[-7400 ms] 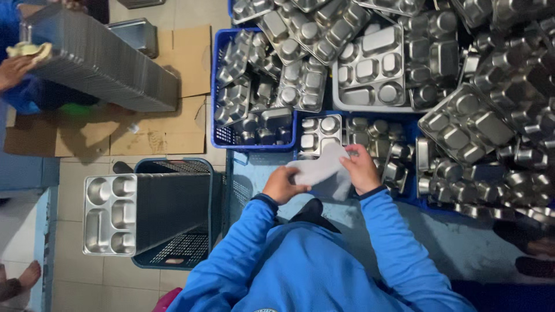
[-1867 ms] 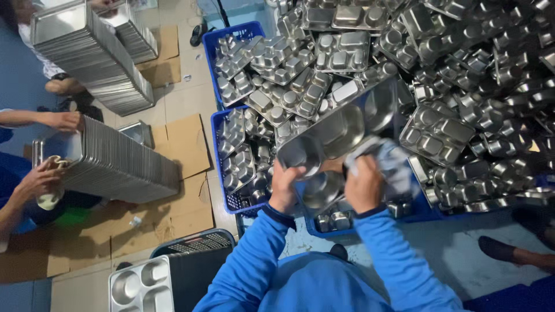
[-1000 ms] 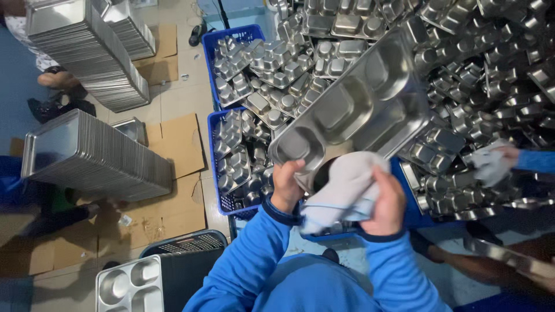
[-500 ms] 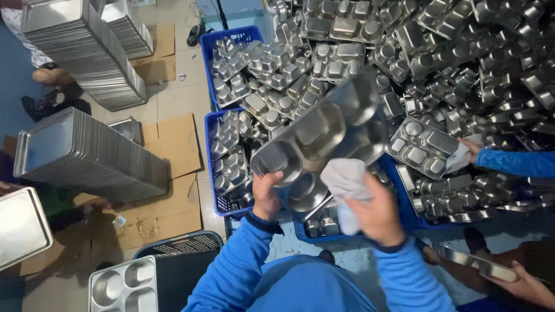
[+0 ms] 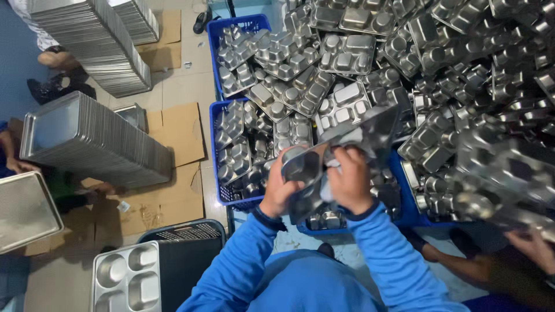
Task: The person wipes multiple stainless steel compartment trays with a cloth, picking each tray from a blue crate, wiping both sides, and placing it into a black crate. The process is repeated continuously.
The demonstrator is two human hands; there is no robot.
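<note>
Gripping a compartmented steel tray (image 5: 332, 164) at centre frame, both hands work just above the blue sleeves (image 5: 243, 266) at the bottom edge. The left hand (image 5: 280, 190) is closed around the tray's lower left edge, thumb on the upper face. The right hand (image 5: 348, 180) is curled over the tray's middle, pressing a pale cloth (image 5: 325, 188) against the metal; only a small part of the cloth shows beneath the fingers. The tray is tilted, its far end raised toward the upper right.

At lower left, a single steel tray (image 5: 126, 277) lies flat on a dark crate (image 5: 185, 254). At lower right, another person's hand (image 5: 535, 248) reaches in from the frame edge.

Directly behind the held tray, blue plastic crates (image 5: 215, 150) hold loosely heaped trays. A large pile of trays (image 5: 462, 86) fills the upper right of the frame.

At left, flattened cardboard (image 5: 173, 138) covers the floor. Neat stacks of trays (image 5: 92, 138) lie on their sides on it, with further stacks (image 5: 98, 40) at upper left. A flat steel lid (image 5: 26, 211) shows at the left edge.
</note>
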